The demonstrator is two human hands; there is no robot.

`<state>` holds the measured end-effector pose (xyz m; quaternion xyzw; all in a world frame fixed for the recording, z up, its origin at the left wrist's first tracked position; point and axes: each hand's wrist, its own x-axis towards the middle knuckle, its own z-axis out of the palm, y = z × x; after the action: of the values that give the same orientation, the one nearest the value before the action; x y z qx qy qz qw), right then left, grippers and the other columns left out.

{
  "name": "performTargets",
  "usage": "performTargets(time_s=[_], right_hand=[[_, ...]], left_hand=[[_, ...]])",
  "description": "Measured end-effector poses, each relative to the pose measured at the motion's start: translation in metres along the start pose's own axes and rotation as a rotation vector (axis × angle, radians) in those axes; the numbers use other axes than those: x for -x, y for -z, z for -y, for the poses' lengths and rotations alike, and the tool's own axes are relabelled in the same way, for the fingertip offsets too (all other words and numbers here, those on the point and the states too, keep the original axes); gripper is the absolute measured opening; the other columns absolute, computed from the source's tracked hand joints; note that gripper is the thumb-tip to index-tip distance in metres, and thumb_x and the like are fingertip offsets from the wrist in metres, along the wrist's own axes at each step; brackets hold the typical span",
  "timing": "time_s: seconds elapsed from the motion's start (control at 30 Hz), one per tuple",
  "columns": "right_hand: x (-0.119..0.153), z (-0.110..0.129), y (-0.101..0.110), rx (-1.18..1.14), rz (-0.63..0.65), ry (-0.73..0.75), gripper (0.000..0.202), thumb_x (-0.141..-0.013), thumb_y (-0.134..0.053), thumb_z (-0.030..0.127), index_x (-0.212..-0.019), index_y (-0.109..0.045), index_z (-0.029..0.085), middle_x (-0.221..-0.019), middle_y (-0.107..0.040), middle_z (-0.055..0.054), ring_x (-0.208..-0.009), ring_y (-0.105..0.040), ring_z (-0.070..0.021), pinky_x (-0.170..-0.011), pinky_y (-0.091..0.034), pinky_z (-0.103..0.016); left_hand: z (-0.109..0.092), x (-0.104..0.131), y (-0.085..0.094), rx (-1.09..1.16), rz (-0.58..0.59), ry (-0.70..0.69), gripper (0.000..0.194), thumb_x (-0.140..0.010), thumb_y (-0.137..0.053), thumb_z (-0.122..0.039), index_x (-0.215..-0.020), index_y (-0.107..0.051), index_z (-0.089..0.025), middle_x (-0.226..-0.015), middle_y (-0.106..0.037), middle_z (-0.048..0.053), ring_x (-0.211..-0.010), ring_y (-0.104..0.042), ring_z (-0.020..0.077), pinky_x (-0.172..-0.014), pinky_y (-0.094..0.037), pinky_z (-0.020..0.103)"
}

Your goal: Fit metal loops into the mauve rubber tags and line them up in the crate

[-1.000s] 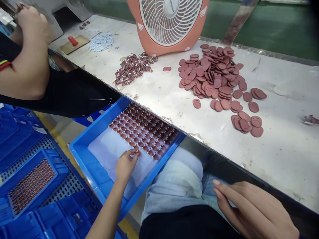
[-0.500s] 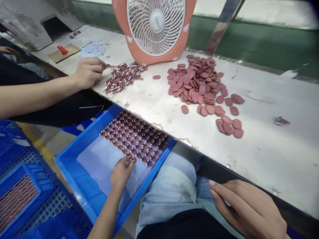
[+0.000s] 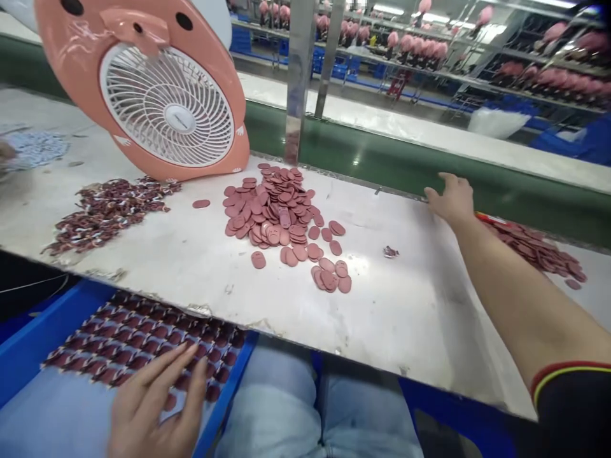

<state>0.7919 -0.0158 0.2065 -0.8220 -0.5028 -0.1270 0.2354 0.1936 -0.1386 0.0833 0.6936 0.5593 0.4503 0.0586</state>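
Observation:
My left hand [image 3: 157, 401] is open, palm partly turned up, with fingers apart over the blue tray [image 3: 35, 324]. Below it, rows of dark red oval pieces [image 3: 147, 343] with small light ties lie on a pale blue sheet [image 3: 52, 413]. My right hand [image 3: 451, 198] reaches far across the white table toward its back edge, thumb and fingers apart, and nothing shows in it. Beside that forearm lies another pile of dull red ovals [image 3: 534, 251], with a red and yellow object [image 3: 494, 219] at its back. The biggest heap of ovals [image 3: 281, 216] sits mid-table.
An orange fan [image 3: 179, 117] stands at the back left. In front of it is a heap of small maroon and white knotted bits [image 3: 107, 210]. A co-worker's blurred hand [image 3: 6, 152] is by light blue pieces [image 3: 38, 149]. A metal post [image 3: 298, 83] rises behind the table.
The view has swung right and up. My right hand went from above my lap to the table's far side. My left hand has opened from a pinch at the rows and drawn back.

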Motion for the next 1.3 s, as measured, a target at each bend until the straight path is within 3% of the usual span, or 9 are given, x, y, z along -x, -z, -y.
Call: performTargets(time_s=[0.13,0.27,0.43,0.57,0.77,0.87,0.97,1.17,1.3], right_hand=[[-0.024,-0.037,-0.027,0.022,0.180,-0.148,0.045,-0.103,-0.040,0.043,-0.117,-0.064,0.007,-0.129,-0.056,-0.010,-0.105,-0.064,-0.0220,-0.083,-0.055,-0.034],[-0.032,-0.052,-0.034,0.090,0.226,-0.306,0.029,-0.098,-0.056,0.035,-0.117,-0.065,0.015,-0.127,-0.060,-0.010,-0.108,-0.063,-0.0240,-0.081,-0.056,-0.036],[-0.014,-0.032,-0.026,0.121,0.245,-0.369,0.026,-0.100,-0.055,0.034,-0.119,-0.063,0.019,-0.125,-0.061,-0.011,-0.111,-0.061,-0.0223,-0.093,-0.053,-0.041],[0.026,-0.001,0.001,-0.027,0.459,-0.243,0.023,-0.100,-0.056,0.035,-0.112,-0.065,0.019,-0.116,-0.066,-0.007,-0.102,-0.064,-0.0188,-0.091,-0.054,-0.040],[0.130,0.072,0.053,-0.363,0.459,-0.160,0.029,-0.091,-0.067,0.037,-0.115,-0.066,0.020,-0.117,-0.067,-0.008,-0.101,-0.063,-0.0216,-0.096,-0.049,-0.045],[0.197,0.129,0.064,-0.697,0.649,-0.031,0.030,-0.087,-0.065,0.049,-0.103,-0.072,0.024,-0.107,-0.072,-0.006,-0.097,-0.066,-0.0215,-0.087,-0.052,-0.036],[0.252,0.174,0.062,-0.964,0.894,0.014,0.035,-0.085,-0.065,0.055,-0.090,-0.071,0.021,-0.086,-0.072,-0.004,-0.078,-0.066,-0.0178,-0.070,-0.053,-0.029],[0.283,0.192,0.053,-1.243,1.113,-0.098,0.036,-0.079,-0.076,0.048,-0.074,-0.062,0.015,-0.062,-0.059,0.001,-0.058,-0.050,-0.0102,-0.054,-0.039,-0.022],[0.290,0.196,0.056,-1.410,1.109,-0.187,0.038,-0.086,-0.070,0.050,-0.074,-0.062,0.015,-0.066,-0.061,-0.001,-0.059,-0.055,-0.0103,-0.057,-0.045,-0.023]], left_hand=[[-0.058,-0.044,-0.023,0.011,0.026,-0.262,0.047,-0.073,-0.076,-0.009,-0.115,-0.069,-0.029,-0.110,-0.069,0.009,-0.099,-0.065,0.0289,-0.094,-0.047,0.046],[-0.077,-0.083,-0.040,-0.095,0.092,-0.225,0.030,-0.084,-0.068,-0.019,-0.114,-0.070,-0.024,-0.117,-0.067,0.011,-0.108,-0.062,0.0297,-0.098,-0.045,0.045],[-0.089,-0.127,-0.060,-0.337,0.337,-0.017,0.035,-0.092,-0.058,-0.044,-0.115,-0.071,-0.021,-0.112,-0.069,0.010,-0.105,-0.060,0.0345,-0.087,-0.047,0.049],[-0.096,-0.140,-0.069,-0.425,0.419,-0.036,0.030,-0.091,-0.060,-0.044,-0.109,-0.072,-0.023,-0.111,-0.070,0.009,-0.102,-0.061,0.0357,-0.081,-0.047,0.049],[-0.103,-0.122,-0.062,-0.068,0.426,-0.056,0.015,-0.092,-0.057,-0.024,-0.098,-0.071,-0.022,-0.097,-0.075,0.007,-0.095,-0.066,0.0294,-0.082,-0.050,0.043],[-0.118,-0.093,-0.053,0.231,0.486,-0.206,0.020,-0.094,-0.056,-0.020,-0.106,-0.071,-0.024,-0.098,-0.077,0.003,-0.094,-0.069,0.0202,-0.084,-0.053,0.031],[-0.134,-0.063,-0.040,0.431,0.538,-0.302,0.046,-0.092,-0.059,-0.015,-0.136,-0.055,-0.029,-0.099,-0.078,-0.001,-0.089,-0.070,0.0153,-0.082,-0.054,0.026],[-0.140,-0.046,-0.009,0.374,0.646,-0.248,0.077,-0.088,-0.063,-0.012,-0.152,-0.030,-0.039,-0.092,-0.079,-0.007,-0.084,-0.073,0.0153,-0.076,-0.056,0.025],[-0.139,-0.044,0.004,0.514,0.681,-0.090,0.071,-0.083,-0.074,-0.019,-0.144,-0.046,-0.043,-0.105,-0.079,-0.005,-0.091,-0.074,0.0153,-0.080,-0.057,0.023]])
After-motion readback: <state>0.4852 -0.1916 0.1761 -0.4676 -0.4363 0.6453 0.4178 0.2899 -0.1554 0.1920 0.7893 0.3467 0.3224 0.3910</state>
